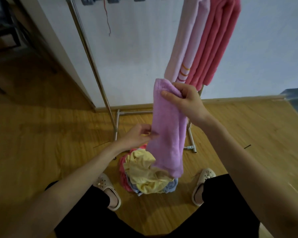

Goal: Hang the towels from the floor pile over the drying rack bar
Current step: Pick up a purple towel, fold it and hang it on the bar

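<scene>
Purple towel (167, 127) hangs above the floor pile (146, 176); right hand (186, 102) fingers clamp its top, left hand (136, 136) pinches an edge; a loose pinch could drop it back.

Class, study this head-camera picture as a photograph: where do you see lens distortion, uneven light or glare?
Head view: wide-angle bending bows the rack pole and skirting; corners darken, especially upper left; a faint sheen lies on the floor at right; the purple towel and hands look fairly sharp.
</scene>
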